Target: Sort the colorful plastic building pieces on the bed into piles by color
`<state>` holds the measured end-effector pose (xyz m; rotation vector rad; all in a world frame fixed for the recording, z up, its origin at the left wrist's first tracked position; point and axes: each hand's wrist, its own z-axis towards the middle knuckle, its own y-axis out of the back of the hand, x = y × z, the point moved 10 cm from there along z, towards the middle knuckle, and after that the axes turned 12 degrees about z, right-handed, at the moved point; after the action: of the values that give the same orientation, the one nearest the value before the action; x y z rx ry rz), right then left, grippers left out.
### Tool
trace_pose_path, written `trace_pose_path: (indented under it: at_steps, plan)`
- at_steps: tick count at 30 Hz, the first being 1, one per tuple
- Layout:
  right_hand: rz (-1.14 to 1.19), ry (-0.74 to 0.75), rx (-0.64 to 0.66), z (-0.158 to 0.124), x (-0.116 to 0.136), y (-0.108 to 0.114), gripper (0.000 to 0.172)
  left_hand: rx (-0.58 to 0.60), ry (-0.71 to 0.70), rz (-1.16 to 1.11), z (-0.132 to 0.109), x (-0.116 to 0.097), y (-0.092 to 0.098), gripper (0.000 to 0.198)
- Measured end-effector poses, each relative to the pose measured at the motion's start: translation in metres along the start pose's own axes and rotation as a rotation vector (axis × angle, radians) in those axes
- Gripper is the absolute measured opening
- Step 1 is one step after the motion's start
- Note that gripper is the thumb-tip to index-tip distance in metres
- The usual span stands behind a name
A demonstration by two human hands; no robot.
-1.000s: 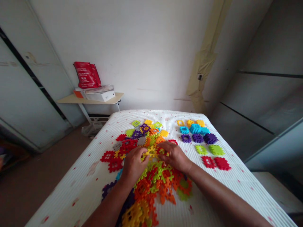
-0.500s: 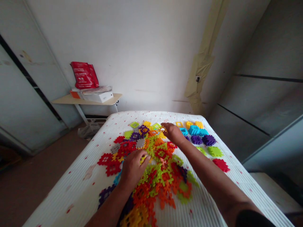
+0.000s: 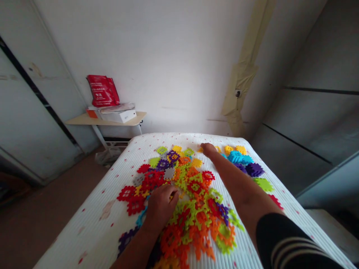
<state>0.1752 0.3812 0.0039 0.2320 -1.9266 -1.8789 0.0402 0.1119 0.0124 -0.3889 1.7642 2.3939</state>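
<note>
Dozens of notched plastic tiles (image 3: 193, 201) lie heaped on the bed (image 3: 112, 190); they look light, stiff and snaggy, best pinched by an edge. My left hand (image 3: 161, 204) rests flat on the heap, gripping nothing. My right hand (image 3: 209, 148) is stretched out to a yellow tile (image 3: 200, 150) beside the sorted stacks (image 3: 241, 158) at the far end; whether its fingers are closed I cannot tell.

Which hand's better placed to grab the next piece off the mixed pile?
Left. The left hand lies right on the mixed pile of plastic tiles, fingers down among them. The right hand is stretched far past the pile, beside the sorted yellow tiles.
</note>
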Motion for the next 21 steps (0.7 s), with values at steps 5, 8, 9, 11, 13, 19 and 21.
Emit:
trace_pose_path:
  at_steps: [5, 8, 9, 11, 13, 19, 21]
  plan:
    - [-0.016, 0.017, 0.015, -0.001, 0.006, -0.002, 0.04, -0.012, -0.009, -0.013, -0.001, 0.0, 0.0, 0.019]
    - [-0.017, 0.046, -0.009, -0.011, 0.013, 0.008, 0.042, -0.023, -0.001, -0.014, -0.001, 0.001, 0.002, 0.019]
    - [-0.014, 0.064, -0.011, -0.016, 0.017, 0.01, 0.041, -0.03, 0.001, -0.014, -0.001, 0.001, 0.003, 0.019]
    - [-0.005, 0.105, 0.011, -0.028, 0.026, 0.008, 0.037, -0.036, 0.0, -0.014, 0.0, 0.0, 0.003, 0.019]
    - [0.006, 0.139, 0.053, -0.041, 0.035, -0.001, 0.036, -0.033, -0.003, -0.013, 0.0, 0.0, 0.002, 0.019]
    - [0.014, 0.14, 0.123, -0.058, 0.045, -0.021, 0.059, -0.043, -0.024, -0.01, 0.0, 0.002, -0.003, 0.019]
    - [0.014, 0.133, 0.143, -0.055, 0.045, -0.022, 0.059, -0.048, -0.03, -0.012, 0.0, 0.003, -0.003, 0.02]
